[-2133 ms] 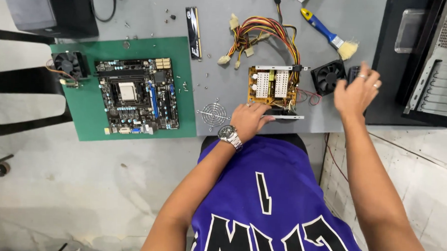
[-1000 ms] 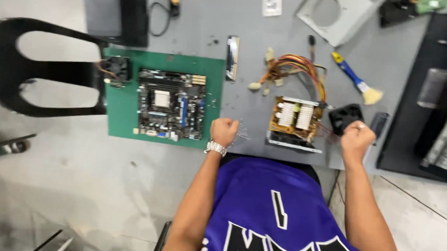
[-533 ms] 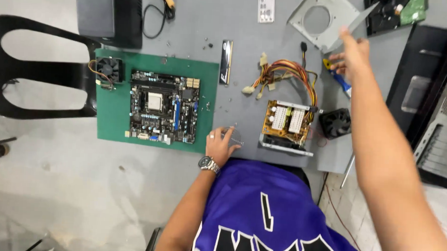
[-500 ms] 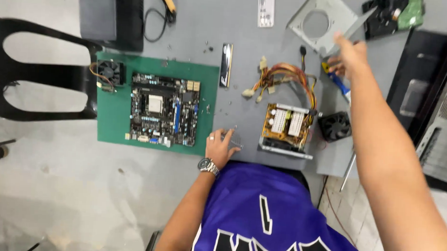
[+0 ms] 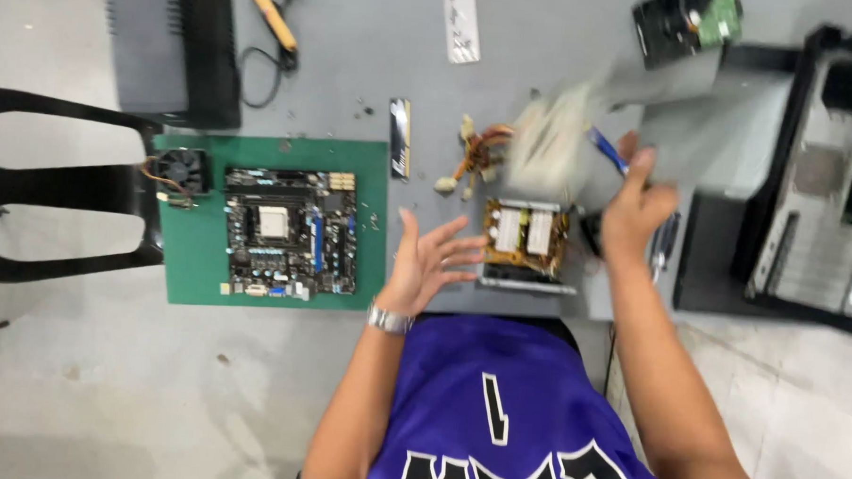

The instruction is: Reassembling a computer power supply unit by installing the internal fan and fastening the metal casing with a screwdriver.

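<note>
The right hand grips a grey metal cover by its near edge and holds it tilted above the table — the cover is motion-blurred, its pale left end smeared over the wire bundle. Just below it sits the open power supply, coils and board exposed. The left hand hovers beside the supply with fingers spread wide, holding nothing. A blue-handled brush lies partly hidden behind the cover, and a small black fan is tucked under the right wrist. To the left, a motherboard rests on a green mat with a cooler fan at its corner; a memory stick lies between mat and wires. Farther back — a hard drive and a yellow-handled tool. An open case stands at right.
</note>
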